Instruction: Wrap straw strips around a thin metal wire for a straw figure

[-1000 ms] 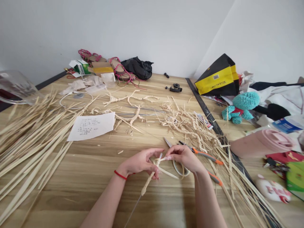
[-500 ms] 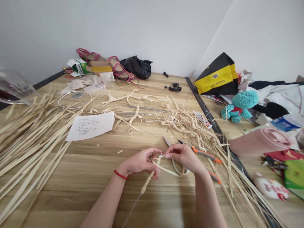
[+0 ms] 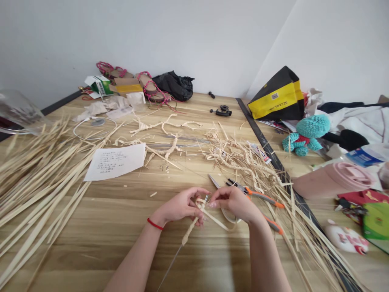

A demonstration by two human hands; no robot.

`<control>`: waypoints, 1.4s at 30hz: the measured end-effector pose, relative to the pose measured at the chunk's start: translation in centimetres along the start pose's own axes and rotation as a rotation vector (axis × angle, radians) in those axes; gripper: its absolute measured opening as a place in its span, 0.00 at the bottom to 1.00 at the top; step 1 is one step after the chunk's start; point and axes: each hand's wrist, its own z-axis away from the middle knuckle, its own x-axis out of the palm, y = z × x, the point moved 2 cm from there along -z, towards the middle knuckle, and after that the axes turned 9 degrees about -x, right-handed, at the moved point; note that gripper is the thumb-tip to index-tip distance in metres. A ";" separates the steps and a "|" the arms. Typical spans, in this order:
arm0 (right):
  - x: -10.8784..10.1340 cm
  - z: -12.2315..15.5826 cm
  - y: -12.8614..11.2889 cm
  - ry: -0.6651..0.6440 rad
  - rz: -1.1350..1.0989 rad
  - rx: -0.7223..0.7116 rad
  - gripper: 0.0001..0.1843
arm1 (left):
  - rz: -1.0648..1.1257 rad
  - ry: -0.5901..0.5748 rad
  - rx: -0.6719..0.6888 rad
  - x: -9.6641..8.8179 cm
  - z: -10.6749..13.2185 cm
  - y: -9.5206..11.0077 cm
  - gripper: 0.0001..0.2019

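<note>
My left hand [image 3: 182,207] is closed around a straw-wrapped wire stem [image 3: 189,233], which slants down toward me and ends in bare wire at the bottom. Short wire ends [image 3: 207,198] stick out at its top. A pale flat straw strip [image 3: 217,221] loops loosely round the stem near the top, its tail curving off to the right. Beside those wire ends, my right hand [image 3: 232,202] pinches with thumb and forefinger at the strip; the fingertips partly hide what they grip. Just beyond the right hand lie scissors [image 3: 214,181] and orange-handled pliers [image 3: 264,197], both partly covered.
Loose straw [image 3: 39,194] spreads over the left side, with a handwritten paper [image 3: 115,161] beside it. Straw-wrapped branch shapes [image 3: 172,148] lie mid-table. More scraps [image 3: 243,158] are heaped right. A pink cup [image 3: 332,181] lies on its side at the right.
My right fingertips have moved slightly right, away from the wire ends. The straw strip now shows a wider loop around the stem's top. My left hand keeps its hold.
</note>
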 end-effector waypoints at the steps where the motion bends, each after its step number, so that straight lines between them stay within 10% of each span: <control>1: -0.1 0.0 0.1 0.009 -0.019 0.009 0.07 | -0.011 0.000 0.005 0.0 0.0 0.0 0.29; 13: 0.0 -0.9 1.4 0.093 -0.131 0.051 0.17 | -0.023 0.004 0.048 0.3 -0.2 0.1 0.37; 24: -0.9 -5.6 0.3 -0.183 0.285 0.213 0.21 | -0.067 0.057 0.056 -0.2 -0.4 -0.4 0.42; 32: -0.6 -5.1 -0.2 -0.371 0.066 0.192 0.17 | -0.108 0.111 0.089 -0.4 0.2 0.0 0.43; 42: 0.7 -5.1 1.2 -0.304 -0.263 0.283 0.17 | -0.115 0.210 0.124 -0.7 0.8 0.4 0.37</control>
